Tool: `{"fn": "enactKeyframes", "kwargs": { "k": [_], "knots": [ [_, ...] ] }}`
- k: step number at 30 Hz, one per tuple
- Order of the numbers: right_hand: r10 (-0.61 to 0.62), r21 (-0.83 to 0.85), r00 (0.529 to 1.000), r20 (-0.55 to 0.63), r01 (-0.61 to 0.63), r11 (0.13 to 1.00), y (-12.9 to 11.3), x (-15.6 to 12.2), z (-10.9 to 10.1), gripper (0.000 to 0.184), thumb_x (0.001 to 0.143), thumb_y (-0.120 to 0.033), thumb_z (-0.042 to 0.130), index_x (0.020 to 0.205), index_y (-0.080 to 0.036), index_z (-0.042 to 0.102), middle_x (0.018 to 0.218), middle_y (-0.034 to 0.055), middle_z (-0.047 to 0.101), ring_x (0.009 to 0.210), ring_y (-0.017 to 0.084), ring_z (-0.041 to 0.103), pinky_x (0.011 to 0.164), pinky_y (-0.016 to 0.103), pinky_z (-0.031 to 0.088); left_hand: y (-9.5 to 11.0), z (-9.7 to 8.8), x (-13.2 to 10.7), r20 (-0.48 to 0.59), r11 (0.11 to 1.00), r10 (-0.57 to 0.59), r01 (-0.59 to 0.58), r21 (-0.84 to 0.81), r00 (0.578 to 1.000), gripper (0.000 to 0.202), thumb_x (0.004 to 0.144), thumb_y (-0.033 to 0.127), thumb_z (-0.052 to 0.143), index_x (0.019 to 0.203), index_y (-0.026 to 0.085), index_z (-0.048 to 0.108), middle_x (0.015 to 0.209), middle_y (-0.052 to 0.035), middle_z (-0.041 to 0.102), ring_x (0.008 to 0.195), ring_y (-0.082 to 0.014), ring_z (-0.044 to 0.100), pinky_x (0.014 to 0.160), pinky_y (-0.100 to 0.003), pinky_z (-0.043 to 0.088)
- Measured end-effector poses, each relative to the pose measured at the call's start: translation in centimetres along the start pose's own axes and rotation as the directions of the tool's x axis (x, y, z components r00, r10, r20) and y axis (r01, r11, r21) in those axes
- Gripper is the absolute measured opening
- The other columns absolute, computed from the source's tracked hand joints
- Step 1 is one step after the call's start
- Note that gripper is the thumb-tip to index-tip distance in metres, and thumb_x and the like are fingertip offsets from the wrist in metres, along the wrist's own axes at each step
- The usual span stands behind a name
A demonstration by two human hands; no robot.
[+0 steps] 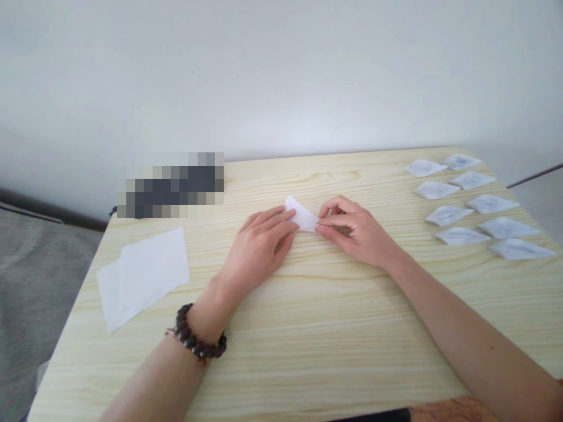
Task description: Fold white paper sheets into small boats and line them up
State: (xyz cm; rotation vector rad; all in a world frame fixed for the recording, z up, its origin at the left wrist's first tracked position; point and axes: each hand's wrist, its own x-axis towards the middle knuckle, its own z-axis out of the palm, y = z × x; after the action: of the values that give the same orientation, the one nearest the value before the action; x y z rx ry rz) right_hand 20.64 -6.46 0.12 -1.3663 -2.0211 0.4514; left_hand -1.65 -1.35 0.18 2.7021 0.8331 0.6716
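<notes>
A small folded piece of white paper (301,213) lies on the table between my two hands, one pointed corner facing away from me. My left hand (261,243), with a dark beaded bracelet (193,337) at the wrist, holds its left side, fingertips over the paper and thumb at the near edge. At the right tip, the thumb and index finger of my right hand (356,231) pinch the paper. My fingers cover part of its edges.
Two overlapping white paper sheets (153,266) lie at the left of the wooden table (290,351). Several folded white paper pieces (460,235) stand in two columns at the right. A blurred dark object (176,187) sits at the back left, near the wall (281,76).
</notes>
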Motion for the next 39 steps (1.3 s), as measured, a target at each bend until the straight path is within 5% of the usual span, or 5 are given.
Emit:
{"fn": "enactKeyframes", "kwargs": {
  "k": [5,9,15,23,39],
  "knots": [
    [0.01,0.042,0.999,0.044,-0.012,0.999,0.0,0.0,-0.2,0.017,0.091,-0.022,0.056,0.084,-0.018,0.071,0.104,0.0062,0.06,0.077,0.014,0.058,0.076,0.034,0.047,0.1,-0.1,-0.3,0.02,0.995,0.071,-0.072,0.068,0.997,0.026,0.093,0.02,0.052,0.11,0.019,0.07,0.129,-0.0079,0.065,0.125,-0.0283,0.056,0.101,-0.047,0.049],
    [0.123,0.054,0.989,-0.08,-0.118,0.992,0.2,0.0,0.3,0.016,0.089,-0.03,0.062,0.08,-0.019,0.069,0.101,0.0056,0.058,0.075,0.014,0.058,0.066,0.031,0.048,0.2,-0.5,-0.5,0.05,0.991,0.108,-0.111,0.078,0.993,0.028,0.092,0.021,0.052,0.114,0.019,0.07,0.13,-0.0088,0.064,0.129,-0.0288,0.052,0.105,-0.046,0.047],
    [0.187,0.015,0.958,-0.219,-0.188,0.982,0.6,0.1,0.9,0.021,0.082,-0.038,0.071,0.074,-0.019,0.066,0.099,0.0064,0.056,0.085,0.019,0.06,0.078,0.037,0.052,0.7,-0.7,-0.3,0.043,0.991,0.109,-0.112,0.069,0.993,0.028,0.092,0.019,0.051,0.113,0.017,0.069,0.124,-0.0134,0.062,0.118,-0.027,0.058,0.1,-0.045,0.051],
    [0.184,0.031,0.97,-0.157,-0.181,0.983,0.5,0.0,0.8,0.02,0.092,-0.031,0.057,0.081,-0.019,0.067,0.103,0.006,0.056,0.071,0.013,0.058,0.066,0.031,0.05,0.8,-0.4,-0.4,0.009,0.988,0.12,-0.12,0.095,0.993,0.035,0.091,0.014,0.051,0.125,0.012,0.06,0.121,-0.0123,0.066,0.119,-0.0269,0.059,0.102,-0.044,0.051],
    [0.18,-0.041,0.96,-0.213,-0.193,0.98,0.6,0.3,1.3,0.011,0.087,-0.03,0.064,0.081,-0.02,0.063,0.096,0.0058,0.057,0.088,0.019,0.059,0.079,0.036,0.051,1.0,-0.3,-0.3,0.025,0.976,0.154,-0.155,0.151,0.988,0.032,0.092,0.017,0.05,0.12,0.016,0.064,0.115,-0.0113,0.067,0.119,-0.0288,0.059,0.099,-0.046,0.052]
  ]
}}
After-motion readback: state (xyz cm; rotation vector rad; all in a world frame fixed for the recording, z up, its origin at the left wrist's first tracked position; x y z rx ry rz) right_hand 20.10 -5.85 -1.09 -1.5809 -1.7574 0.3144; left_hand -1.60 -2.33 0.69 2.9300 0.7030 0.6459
